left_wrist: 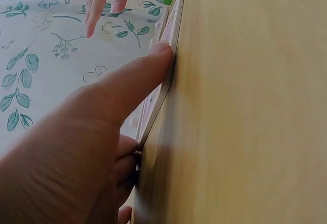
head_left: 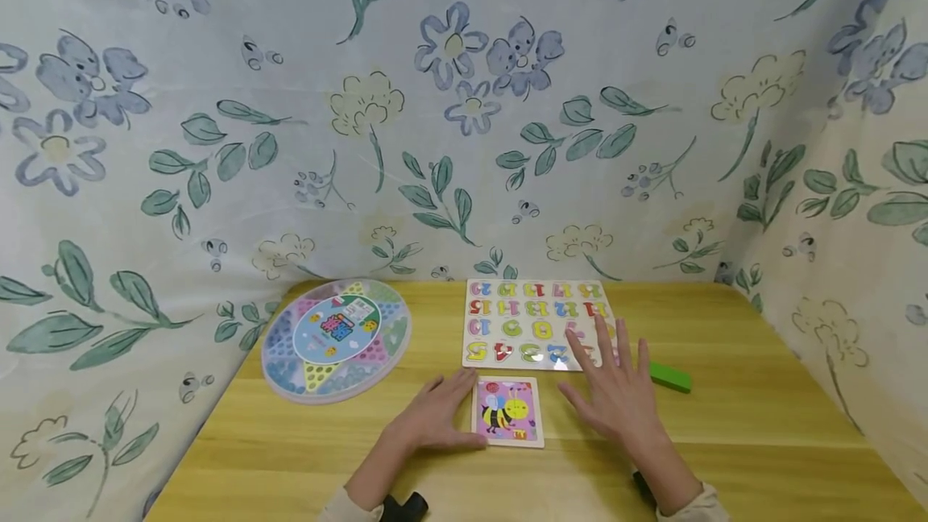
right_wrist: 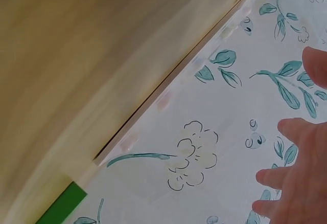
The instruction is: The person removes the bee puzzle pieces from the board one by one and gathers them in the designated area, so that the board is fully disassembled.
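A small square picture panel (head_left: 516, 425) showing a yellow-and-black bee on pink is lying at the front middle of the desk (head_left: 761, 417). The left hand (head_left: 435, 417) is gripping its left side, thumb at the near corner and fingers at the far one; the left wrist view is showing the panel edge-on, with shadow beneath. To the panel's right, the right hand (head_left: 616, 397) is hovering above the desk with its fingers spread wide, holding nothing. Just behind the panel, a white board of colorful numbers (head_left: 522, 365) is lying flat, its front right corner partly hidden behind the right hand. A green block (head_left: 670, 378) is resting near that corner. Farther left, a round game board (head_left: 337, 341) with a star pattern and blue label is lying. Flower-printed cloth (head_left: 464, 184) is hanging behind everything.
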Demonstrator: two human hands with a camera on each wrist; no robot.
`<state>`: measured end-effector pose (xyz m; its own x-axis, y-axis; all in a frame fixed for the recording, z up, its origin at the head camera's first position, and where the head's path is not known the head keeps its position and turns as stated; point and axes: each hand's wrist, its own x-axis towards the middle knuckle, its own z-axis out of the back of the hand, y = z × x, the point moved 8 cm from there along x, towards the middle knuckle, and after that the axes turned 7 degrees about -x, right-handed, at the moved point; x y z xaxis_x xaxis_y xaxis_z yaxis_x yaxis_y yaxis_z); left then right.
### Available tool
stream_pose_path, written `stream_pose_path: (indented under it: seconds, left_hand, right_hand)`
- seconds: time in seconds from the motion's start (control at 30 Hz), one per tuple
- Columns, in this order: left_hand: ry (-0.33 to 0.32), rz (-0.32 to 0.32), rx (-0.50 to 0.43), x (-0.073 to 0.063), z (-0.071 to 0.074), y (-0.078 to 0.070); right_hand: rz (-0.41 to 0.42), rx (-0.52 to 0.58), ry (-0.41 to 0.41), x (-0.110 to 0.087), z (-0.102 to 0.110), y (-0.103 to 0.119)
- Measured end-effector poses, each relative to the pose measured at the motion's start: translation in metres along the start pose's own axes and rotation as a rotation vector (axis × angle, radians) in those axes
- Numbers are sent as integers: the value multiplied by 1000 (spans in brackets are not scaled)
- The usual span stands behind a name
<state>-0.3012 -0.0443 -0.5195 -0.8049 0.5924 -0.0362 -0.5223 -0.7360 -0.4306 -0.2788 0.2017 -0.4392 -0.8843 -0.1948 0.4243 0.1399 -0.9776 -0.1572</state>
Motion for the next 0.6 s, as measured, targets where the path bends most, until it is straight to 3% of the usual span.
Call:
stream_pose_path:
  seconds: [0.47, 0.6]
  left_hand:
    - [15, -18, 46, 1, -3, 1]
    - [12, -19, 61, 1, -1, 0]
  right_hand:
    - [6, 22, 113, 4, -4, 8]
    - [25, 84, 135, 9, -4, 12]
